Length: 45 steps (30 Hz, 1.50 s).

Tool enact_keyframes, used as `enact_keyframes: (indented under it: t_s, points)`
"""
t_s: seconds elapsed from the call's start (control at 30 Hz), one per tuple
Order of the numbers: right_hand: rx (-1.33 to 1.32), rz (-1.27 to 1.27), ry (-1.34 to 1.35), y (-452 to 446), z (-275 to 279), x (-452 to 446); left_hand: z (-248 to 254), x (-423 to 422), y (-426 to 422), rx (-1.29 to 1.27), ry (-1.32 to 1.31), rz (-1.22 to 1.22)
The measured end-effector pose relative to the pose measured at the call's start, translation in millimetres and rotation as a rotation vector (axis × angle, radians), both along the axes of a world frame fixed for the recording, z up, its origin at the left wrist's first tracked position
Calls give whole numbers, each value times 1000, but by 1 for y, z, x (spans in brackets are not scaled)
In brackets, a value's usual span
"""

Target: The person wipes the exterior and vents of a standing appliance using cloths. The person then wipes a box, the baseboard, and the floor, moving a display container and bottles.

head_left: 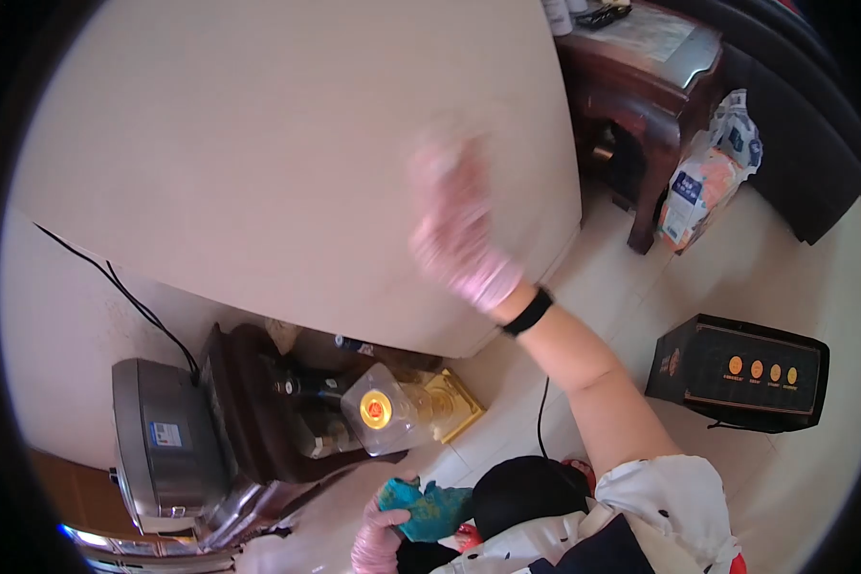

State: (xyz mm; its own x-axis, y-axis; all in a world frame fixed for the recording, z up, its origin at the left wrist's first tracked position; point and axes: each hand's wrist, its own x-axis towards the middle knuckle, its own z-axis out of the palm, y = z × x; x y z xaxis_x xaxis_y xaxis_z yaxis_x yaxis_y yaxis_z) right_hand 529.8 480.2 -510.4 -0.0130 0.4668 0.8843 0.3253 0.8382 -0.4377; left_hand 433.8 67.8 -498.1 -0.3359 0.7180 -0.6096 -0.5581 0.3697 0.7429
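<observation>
My right hand (pixel 459 215), in a thin pink glove with a black band at the wrist, is raised in front of a large, smooth beige panel (pixel 258 143). Motion smears its fingers, and whether they touch the panel or hold anything cannot be made out. Low in the view, my left hand (pixel 378 540), also in a pink glove, grips a crumpled teal cloth (pixel 421 507) close to my body. The cloth has paler, yellowish patches on it.
On the left, a grey appliance (pixel 167 440) stands beside dark wooden furniture (pixel 258 421). Near it are a clear container with a gold emblem (pixel 375 409) and a gold base (pixel 464 407). To the right are a black box (pixel 746 373), a wooden table (pixel 641 105) and a plastic package (pixel 703 191).
</observation>
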Motion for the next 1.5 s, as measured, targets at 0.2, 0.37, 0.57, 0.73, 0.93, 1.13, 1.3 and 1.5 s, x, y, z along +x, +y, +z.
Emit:
enact_keyframes:
  t_s: [0.2, 0.37, 0.57, 0.73, 0.93, 1.13, 1.3, 1.5]
  points:
    - [-115, 565, -920, -68, -171, -7, 15, 0, -2, 20, 66, 39]
    - [34, 11, -22, -31, -34, 4, 14, -1, -7, -2, 73, 67]
    - [411, 340, -828, -77, -178, -48, 12, 2, 8, 17, 48, 63]
    - [196, 100, -961, -25, -109, 28, 14, 1, -8, -14, 27, -57]
    - [393, 114, -308, -66, 35, -43, 10, -4, 12, -43, 20, -68]
    - [150, 415, -1262, -46, -178, 4, 25, 4, 0, -50, 38, -124]
    - [-291, -88, 192, 22, -85, 55, 13, 1, -8, -126, 34, -154]
    - [-348, 848, -1186, -73, -74, 3, 4, 3, 15, -84, 41, -99]
